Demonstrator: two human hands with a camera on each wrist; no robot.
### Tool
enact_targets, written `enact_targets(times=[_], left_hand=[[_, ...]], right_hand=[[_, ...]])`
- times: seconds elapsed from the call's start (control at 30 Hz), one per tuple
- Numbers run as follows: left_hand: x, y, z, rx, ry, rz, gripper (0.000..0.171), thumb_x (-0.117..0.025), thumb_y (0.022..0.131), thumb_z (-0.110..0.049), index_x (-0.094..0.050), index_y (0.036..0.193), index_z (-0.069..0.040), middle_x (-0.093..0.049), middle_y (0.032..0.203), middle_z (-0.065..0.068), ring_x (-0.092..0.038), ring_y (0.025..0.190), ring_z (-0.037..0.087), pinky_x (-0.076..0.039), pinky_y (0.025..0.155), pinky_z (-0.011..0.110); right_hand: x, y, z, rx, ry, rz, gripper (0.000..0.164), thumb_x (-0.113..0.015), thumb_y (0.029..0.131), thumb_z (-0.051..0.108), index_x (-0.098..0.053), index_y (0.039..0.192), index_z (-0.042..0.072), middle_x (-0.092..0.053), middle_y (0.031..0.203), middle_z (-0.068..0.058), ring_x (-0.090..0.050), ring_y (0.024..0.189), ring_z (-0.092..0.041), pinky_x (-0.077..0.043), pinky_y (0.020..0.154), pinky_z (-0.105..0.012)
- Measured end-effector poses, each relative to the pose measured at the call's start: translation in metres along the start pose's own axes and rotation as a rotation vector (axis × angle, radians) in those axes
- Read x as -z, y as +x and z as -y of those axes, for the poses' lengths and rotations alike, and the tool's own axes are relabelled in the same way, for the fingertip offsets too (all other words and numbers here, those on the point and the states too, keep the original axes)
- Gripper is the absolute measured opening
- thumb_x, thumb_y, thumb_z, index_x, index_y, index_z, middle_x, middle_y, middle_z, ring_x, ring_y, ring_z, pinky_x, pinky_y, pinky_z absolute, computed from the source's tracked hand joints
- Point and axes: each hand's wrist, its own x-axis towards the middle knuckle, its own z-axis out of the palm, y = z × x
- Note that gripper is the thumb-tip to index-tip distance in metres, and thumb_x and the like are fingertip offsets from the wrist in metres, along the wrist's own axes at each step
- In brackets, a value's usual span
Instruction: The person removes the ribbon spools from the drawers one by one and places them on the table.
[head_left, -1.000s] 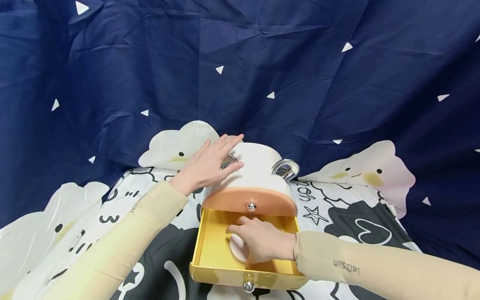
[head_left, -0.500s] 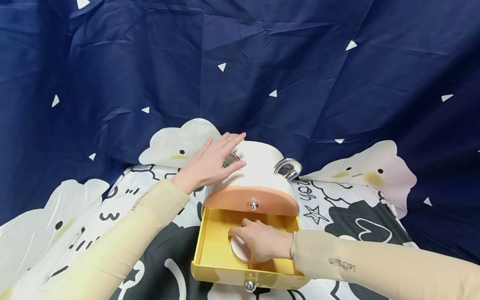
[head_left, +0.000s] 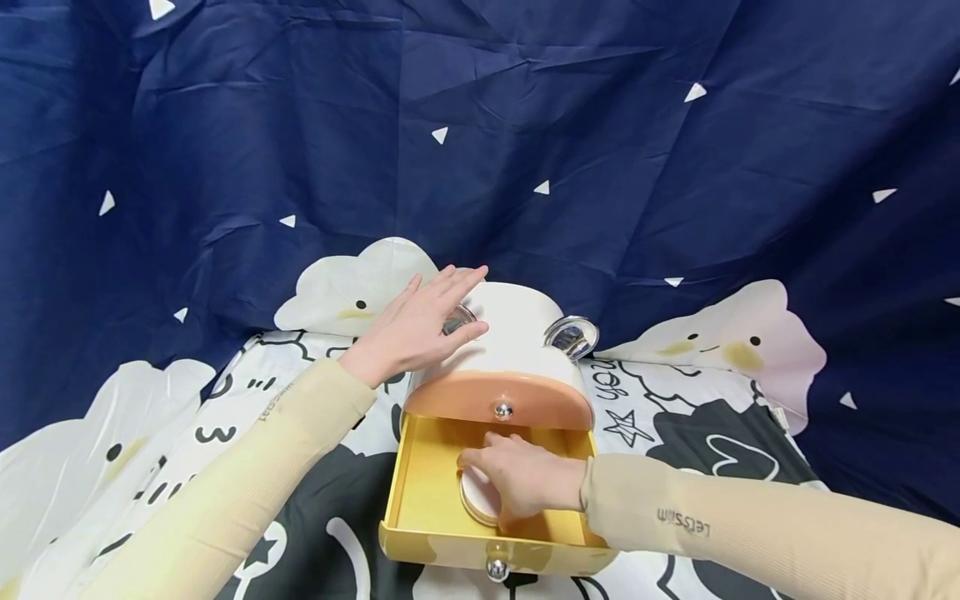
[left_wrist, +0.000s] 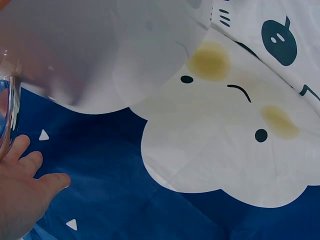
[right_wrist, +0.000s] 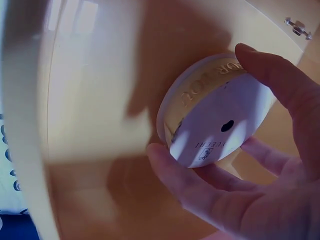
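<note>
My right hand (head_left: 528, 479) reaches into the pulled-out yellow drawer (head_left: 420, 500) and grips a ribbon spool (right_wrist: 207, 125). The spool has white round sides and gold ribbon with raised "FOR YOU" lettering wound on it. In the right wrist view it is tilted, with the thumb on its upper edge and fingers around the lower side. Whether it touches the drawer floor, I cannot tell. My left hand (head_left: 416, 329), fingers straight, lies over the left side of the white rounded storage box (head_left: 517, 325), by a shiny silver ear-shaped piece partly covered by it.
Above the open drawer is an orange front (head_left: 457, 396) with a silver knob, pushed in. Another silver ear (head_left: 572, 337) sticks out at the box's right. Cloud-shaped cutouts (head_left: 742, 346) stand around the back, before a dark blue curtain (head_left: 480, 100). Black-and-white patterned cloth (head_left: 705, 450) lies underneath.
The view shifts slightly. My right hand keeps its grip on the ribbon spool and moves very little within the drawer. My left hand stays on the box.
</note>
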Motion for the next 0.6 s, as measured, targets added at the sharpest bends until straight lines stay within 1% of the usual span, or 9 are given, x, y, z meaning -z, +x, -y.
enact_targets(times=[0.2,0.33,0.47,0.53,0.6], left_hand=[[0.001,-0.001,-0.001,-0.005,-0.001,0.002,0.069,-0.043,0.092,-0.059,-0.022,0.151,-0.030,-0.028,0.156,-0.010,-0.021,0.148,0.018,-0.013,0.121,0.052],[0.001,-0.001,-0.002,0.000,-0.001,-0.001,0.069,-0.043,0.093,-0.059,-0.021,0.151,-0.031,-0.028,0.156,-0.009,-0.021,0.148,0.019,-0.013,0.120,0.052],[0.001,-0.002,-0.002,-0.002,0.000,-0.003,0.069,-0.043,0.093,-0.059,-0.020,0.152,-0.031,-0.029,0.156,-0.006,-0.021,0.148,0.020,-0.013,0.120,0.053],[0.001,-0.002,-0.002,0.000,-0.001,-0.004,0.069,-0.043,0.093,-0.058,-0.020,0.151,-0.031,-0.029,0.156,-0.006,-0.021,0.148,0.020,-0.013,0.120,0.053],[0.001,-0.002,-0.003,0.001,-0.003,-0.002,0.069,-0.043,0.093,-0.058,-0.021,0.151,-0.031,-0.029,0.156,-0.007,-0.021,0.148,0.020,-0.013,0.120,0.053]], right_hand=[[0.008,-0.007,-0.002,0.053,0.018,-0.015,0.070,-0.089,0.055,0.013,-0.057,0.118,0.016,-0.055,0.092,0.002,-0.044,0.082,-0.011,-0.036,0.070,-0.022],[0.013,-0.013,-0.001,0.076,-0.007,-0.036,0.071,-0.089,0.057,0.014,-0.056,0.120,0.016,-0.054,0.091,0.002,-0.043,0.081,-0.011,-0.036,0.069,-0.021],[0.018,-0.020,0.001,0.131,-0.035,-0.067,0.071,-0.088,0.057,0.014,-0.056,0.120,0.015,-0.051,0.088,0.002,-0.043,0.078,-0.010,-0.034,0.066,-0.020],[0.020,-0.024,0.002,0.153,-0.039,-0.071,0.071,-0.087,0.057,0.013,-0.056,0.121,0.015,-0.051,0.087,0.002,-0.043,0.078,-0.009,-0.034,0.066,-0.019],[0.023,-0.027,0.003,0.159,-0.034,-0.068,0.070,-0.087,0.058,0.013,-0.056,0.121,0.015,-0.050,0.088,0.002,-0.042,0.078,-0.009,-0.034,0.068,-0.019]])
